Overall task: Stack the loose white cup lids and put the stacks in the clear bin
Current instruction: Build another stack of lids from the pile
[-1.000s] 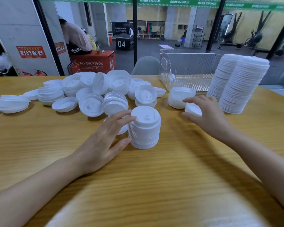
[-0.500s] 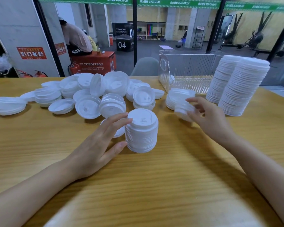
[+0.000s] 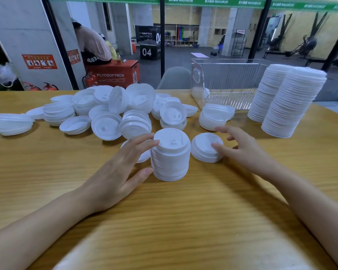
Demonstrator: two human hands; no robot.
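A short stack of white lids point(image 3: 171, 154) stands on the wooden table point(image 3: 164, 221) in front of me. My left hand point(image 3: 117, 172) rests against its left side, fingertips at the top rim and thumb near the base, fingers fairly straight. Just right of it sits a small stack of a few lids point(image 3: 203, 148). My right hand point(image 3: 244, 151) touches its right edge with the thumb, the other fingers spread above it. Several loose lids point(image 3: 105, 115) lie heaped behind. The clear bin point(image 3: 228, 82) stands at the back right.
Two tall lid stacks point(image 3: 287, 100) stand right of the bin. Another low pile of lids point(image 3: 215, 115) lies before the bin. A single lid point(image 3: 144, 154) lies partly under my left fingers. A person bends over a red box beyond the table.
My right hand picked up a few lids from near the bin and brought them left and down, beside the short stack. My left hand stayed against the stack.
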